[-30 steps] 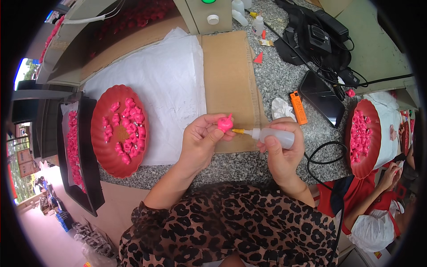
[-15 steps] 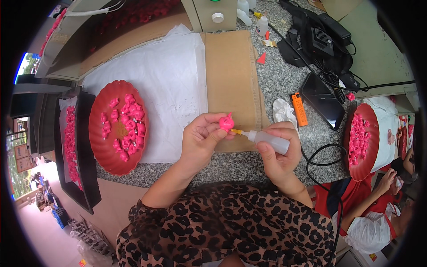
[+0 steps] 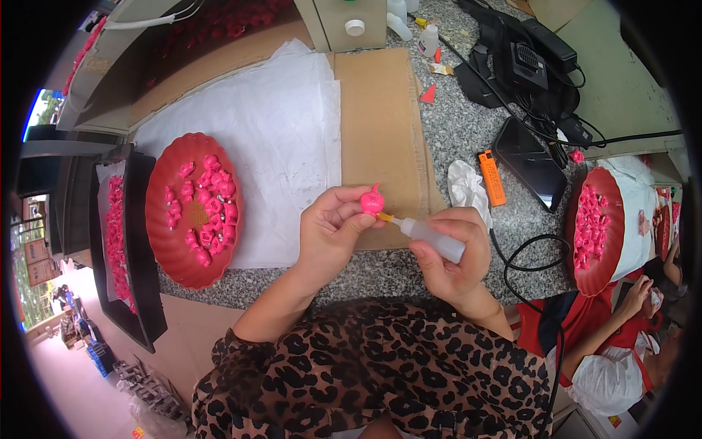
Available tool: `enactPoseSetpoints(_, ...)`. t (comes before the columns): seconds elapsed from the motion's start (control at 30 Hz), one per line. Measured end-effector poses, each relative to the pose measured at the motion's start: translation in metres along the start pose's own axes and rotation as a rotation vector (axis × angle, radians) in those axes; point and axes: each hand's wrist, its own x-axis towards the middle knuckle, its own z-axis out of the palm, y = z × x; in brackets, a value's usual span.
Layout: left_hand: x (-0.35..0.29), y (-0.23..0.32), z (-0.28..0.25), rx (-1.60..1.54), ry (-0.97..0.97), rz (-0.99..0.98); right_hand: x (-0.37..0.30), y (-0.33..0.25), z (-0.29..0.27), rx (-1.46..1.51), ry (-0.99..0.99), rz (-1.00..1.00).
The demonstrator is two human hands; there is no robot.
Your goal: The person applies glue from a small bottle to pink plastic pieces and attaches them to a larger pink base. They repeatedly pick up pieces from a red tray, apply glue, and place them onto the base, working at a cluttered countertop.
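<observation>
Between the thumb and fingers of my left hand [image 3: 328, 225] is a small glossy pink figurine [image 3: 372, 202] with a pointed tip on top. My right hand [image 3: 459, 252] grips a translucent white squeeze bottle [image 3: 436, 241], tilted so its yellow nozzle [image 3: 385, 217] meets the lower right side of the figurine. Whether any liquid comes out is too small to tell. Both hands are over the front part of a brown cardboard sheet [image 3: 376, 124]. To their left, a red scalloped plate [image 3: 162, 219] holds several similar pink pieces.
White paper [image 3: 285, 146] covers the granite counter [image 3: 457, 117] at left. A black tray [image 3: 150, 293] of pink pieces stands beyond the plate. Right are crumpled tissue [image 3: 466, 186], an orange lighter [image 3: 493, 179], a black phone [image 3: 528, 164], a looping cable [image 3: 530, 269], another red plate [image 3: 616, 241] and a co-worker's hands [image 3: 638, 296].
The bottle has shifted slightly left and down with my right hand, its nozzle still at the figurine. The figurine has turned a little in my left fingers.
</observation>
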Motion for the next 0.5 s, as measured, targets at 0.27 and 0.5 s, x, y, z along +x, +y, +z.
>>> enactPoseSetpoints(0.27, 0.0006, -0.0003, -0.0018, -0.035, -0.016, -0.009, -0.0012, 0.0037, -0.0011, 0.03, 0.03, 0.043)
enactPoseSetpoints(0.5, 0.0009, -0.0016, -0.0042, -0.023, -0.024, 0.002, 0.0013, 0.0004, -0.002, -0.026, -0.003, 0.002)
